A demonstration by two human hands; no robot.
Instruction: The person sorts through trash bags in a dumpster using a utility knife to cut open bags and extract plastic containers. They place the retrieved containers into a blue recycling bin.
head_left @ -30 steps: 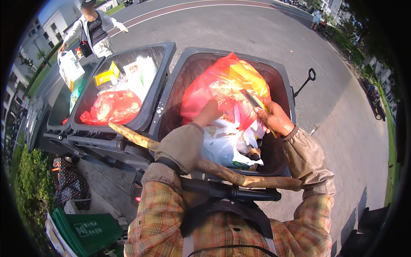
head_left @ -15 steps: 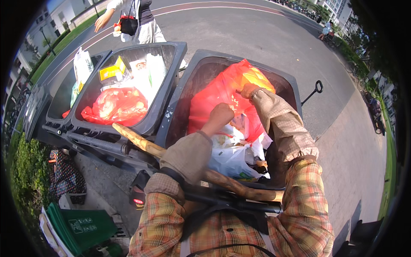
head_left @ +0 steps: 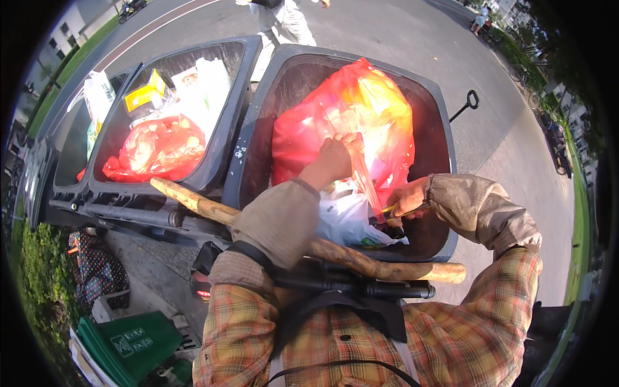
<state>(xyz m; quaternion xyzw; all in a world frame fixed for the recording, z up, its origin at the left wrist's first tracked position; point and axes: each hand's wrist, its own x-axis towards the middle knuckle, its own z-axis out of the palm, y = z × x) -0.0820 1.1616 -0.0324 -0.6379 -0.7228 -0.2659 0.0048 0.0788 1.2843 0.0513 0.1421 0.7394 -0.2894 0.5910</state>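
Lying across lower centre, blocking bin rim: one wooden stick (head_left: 322, 248). Sitting in two dark bins (head_left: 242, 151): two red bags (head_left: 361, 109). Left hand (head_left: 335, 155) pinching stretched bag strip at centre; right hand (head_left: 406, 200) gripping a yellow-handled tool (head_left: 393, 209)

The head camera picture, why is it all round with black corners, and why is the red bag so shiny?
Head view: the fisheye lens bends the bin edges and leaves a black rim; strong sunlight glares on the red bag, which the left hand grips, while the bin's inside lies in shadow.
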